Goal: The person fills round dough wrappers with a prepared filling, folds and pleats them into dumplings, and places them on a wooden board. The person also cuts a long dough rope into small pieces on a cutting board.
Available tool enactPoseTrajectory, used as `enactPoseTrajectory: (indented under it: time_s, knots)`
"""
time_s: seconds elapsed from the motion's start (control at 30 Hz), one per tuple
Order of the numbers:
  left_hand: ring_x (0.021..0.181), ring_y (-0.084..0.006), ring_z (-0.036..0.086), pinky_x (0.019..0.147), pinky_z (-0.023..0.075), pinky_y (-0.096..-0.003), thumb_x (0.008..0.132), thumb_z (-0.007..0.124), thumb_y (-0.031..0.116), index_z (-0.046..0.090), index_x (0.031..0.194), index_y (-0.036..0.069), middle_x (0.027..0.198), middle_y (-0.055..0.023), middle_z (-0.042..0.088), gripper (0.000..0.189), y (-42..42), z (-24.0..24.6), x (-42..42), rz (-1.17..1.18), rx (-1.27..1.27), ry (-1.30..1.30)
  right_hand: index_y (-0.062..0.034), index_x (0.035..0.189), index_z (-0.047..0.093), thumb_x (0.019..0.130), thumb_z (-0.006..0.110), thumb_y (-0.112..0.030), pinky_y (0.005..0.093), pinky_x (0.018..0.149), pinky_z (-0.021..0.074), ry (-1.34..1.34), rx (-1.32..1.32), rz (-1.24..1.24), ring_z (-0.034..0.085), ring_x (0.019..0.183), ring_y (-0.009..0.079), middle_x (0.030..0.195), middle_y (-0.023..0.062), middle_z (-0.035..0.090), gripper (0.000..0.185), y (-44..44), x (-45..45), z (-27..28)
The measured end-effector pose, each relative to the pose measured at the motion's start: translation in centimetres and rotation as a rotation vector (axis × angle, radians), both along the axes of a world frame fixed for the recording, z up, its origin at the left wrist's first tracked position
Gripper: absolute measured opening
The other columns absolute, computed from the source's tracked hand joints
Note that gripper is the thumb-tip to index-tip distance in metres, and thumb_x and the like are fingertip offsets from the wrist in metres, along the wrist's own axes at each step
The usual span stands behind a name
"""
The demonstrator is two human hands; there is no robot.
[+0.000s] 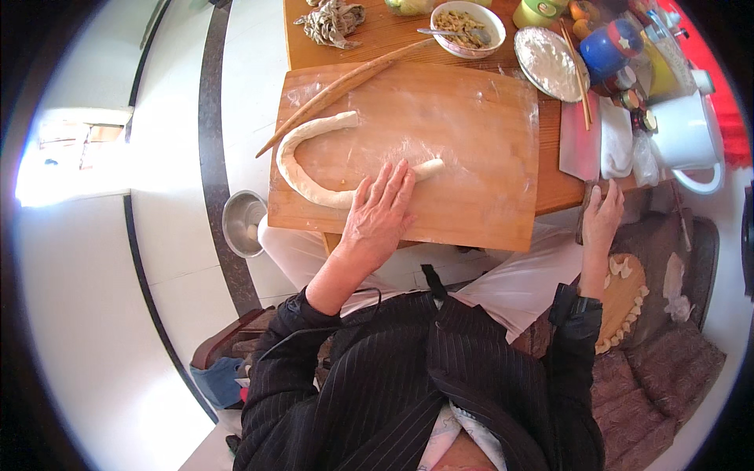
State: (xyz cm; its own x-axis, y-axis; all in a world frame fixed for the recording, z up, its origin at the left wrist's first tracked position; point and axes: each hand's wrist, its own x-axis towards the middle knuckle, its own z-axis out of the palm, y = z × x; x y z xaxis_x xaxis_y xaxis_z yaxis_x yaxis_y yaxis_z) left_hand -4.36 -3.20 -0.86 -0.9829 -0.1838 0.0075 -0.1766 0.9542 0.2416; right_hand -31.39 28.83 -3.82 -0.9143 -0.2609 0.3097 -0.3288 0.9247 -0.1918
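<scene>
My left hand (380,209) lies palm down over one arm of a U-shaped dough rope (294,171), with the fingers stretched across it. One end of the rope sticks out past my fingers. Under it is a floured wooden board (471,194). My right hand (602,215) is beside the dark handle (584,215) of a cleaver (579,144) at the table's right side. Its fingers touch the handle or lie right against it; how firmly they grip does not show. The wide blade lies flat on the table.
A long tapered rolling pin (341,88) slants over the board's far left corner. Behind stand a bowl of filling (468,29) with a spoon and a dish of flour (548,62) with chopsticks. Dumplings (618,338) rim a round tray at right. A metal bowl (244,224) is at left.
</scene>
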Motion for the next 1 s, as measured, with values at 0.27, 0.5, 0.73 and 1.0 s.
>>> enactPoseTrajectory:
  time_s: [0.27,0.5,0.73,1.0]
  knots:
    - [0.140,-0.0316,0.033,0.112,0.0276,-0.0500,0.086,0.065,0.033,0.032,0.148,0.004,0.153,-0.0134,0.034,0.075,0.6,-0.9,-4.5,-0.067,-0.070,0.079,0.0006,0.123,0.055,0.092,0.063,-0.034,0.0438,0.093,0.0448,-0.225,-0.212,0.001,0.057,0.107,0.0393,0.118,0.0228,0.056,0.048,-0.5,-2.7,-1.1]
    - [0.141,-0.0303,0.033,0.112,0.0279,-0.0497,0.090,0.060,0.031,0.032,0.148,0.006,0.153,-0.0127,0.034,0.069,1.1,-0.7,-1.3,0.028,-0.053,0.064,0.0045,0.105,0.055,0.073,0.081,-0.035,0.0393,0.086,0.0475,-0.377,-0.447,-0.074,0.060,0.097,0.0291,0.103,0.0197,0.060,0.057,0.1,-2.9,-1.1]
    - [0.128,-0.0351,0.045,0.102,0.0389,-0.0468,0.088,0.060,0.016,0.046,0.135,0.003,0.139,-0.0170,0.048,0.050,-0.2,-0.4,-1.6,0.134,0.094,0.155,0.0014,0.094,0.057,0.075,0.074,-0.017,0.0324,0.061,0.0488,-0.719,-0.707,-0.031,0.059,0.065,0.0179,0.077,0.0069,0.060,0.031,0.0,-0.2,0.5]
    - [0.105,-0.0373,0.053,0.091,0.0434,-0.0465,0.083,0.061,0.007,0.058,0.110,0.002,0.112,-0.0161,0.058,0.027,-0.2,-1.5,-1.4,0.136,0.269,0.402,-0.0008,0.094,0.059,0.077,0.066,-0.007,0.0272,0.055,0.0441,-0.609,-0.704,0.059,0.055,0.061,0.0114,0.073,0.0016,0.056,0.019,0.8,6.0,5.3]
